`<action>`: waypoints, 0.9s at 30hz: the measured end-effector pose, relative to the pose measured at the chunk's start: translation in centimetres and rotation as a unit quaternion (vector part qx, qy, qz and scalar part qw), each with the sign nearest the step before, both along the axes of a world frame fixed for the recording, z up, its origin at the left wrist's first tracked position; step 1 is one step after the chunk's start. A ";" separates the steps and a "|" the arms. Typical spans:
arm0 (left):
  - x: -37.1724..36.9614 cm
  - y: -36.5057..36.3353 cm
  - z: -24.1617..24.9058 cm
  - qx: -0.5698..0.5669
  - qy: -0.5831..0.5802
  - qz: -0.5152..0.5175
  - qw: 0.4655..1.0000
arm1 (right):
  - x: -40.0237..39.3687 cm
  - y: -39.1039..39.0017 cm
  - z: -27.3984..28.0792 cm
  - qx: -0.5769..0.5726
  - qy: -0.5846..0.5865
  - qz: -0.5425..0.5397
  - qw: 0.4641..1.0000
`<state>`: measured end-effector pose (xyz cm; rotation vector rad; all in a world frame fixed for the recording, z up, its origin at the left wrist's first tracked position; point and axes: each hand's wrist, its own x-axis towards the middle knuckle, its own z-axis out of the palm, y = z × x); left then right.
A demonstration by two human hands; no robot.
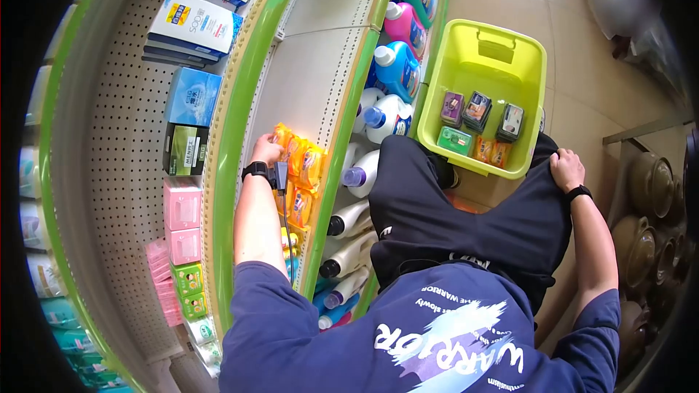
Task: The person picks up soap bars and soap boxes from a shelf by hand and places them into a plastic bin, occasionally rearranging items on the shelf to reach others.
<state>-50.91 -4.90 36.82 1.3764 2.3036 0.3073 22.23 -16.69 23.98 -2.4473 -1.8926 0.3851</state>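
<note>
My left hand (267,149) reaches onto the middle shelf, its fingers curled at the far end of a row of orange-wrapped soap packs (303,164). More of these packs lie along the shelf toward me. My right hand (567,169) rests closed on my right knee, with nothing visible in it. Between my knees and the shelving stands a yellow-green plastic tub (535,65). Inside it lie several small boxed packs, among them a purple pack (452,109), a green pack (454,140) and orange packs (491,152).
Bottles, including a blue one (397,71), line the lower shelf. White SOD boxes (193,23), a blue box (194,97) and pink boxes (182,207) fill the upper shelf. Brown pots (643,183) sit on a rack at right. A plastic-covered item is at top right.
</note>
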 end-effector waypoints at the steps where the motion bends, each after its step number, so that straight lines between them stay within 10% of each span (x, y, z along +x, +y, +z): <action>1: 0.1 -0.1 0.1 -0.010 0.015 0.019 1.000 | 0.0 0.2 0.2 -0.005 0.003 -0.004 1.000; 13: 0.3 -1.9 0.1 -0.004 0.075 0.027 0.997 | 1.0 2.3 0.1 -0.027 0.040 -0.019 0.999; 16: 3.8 -2.3 2.1 -0.003 -0.067 0.064 0.996 | 1.2 2.1 0.3 -0.017 0.062 -0.024 0.998; 18: 5.1 -1.5 2.0 0.058 0.232 0.061 0.969 | 0.9 2.3 1.1 -0.038 0.069 -0.029 0.996; 22: 17.8 -1.3 4.2 0.340 0.219 -0.229 0.885 | 0.7 2.9 1.6 -0.089 0.065 -0.025 0.994; 27: 38.5 -3.1 0.6 0.210 -0.084 -0.564 0.794 | 1.8 3.2 0.7 -0.085 0.108 -0.034 0.990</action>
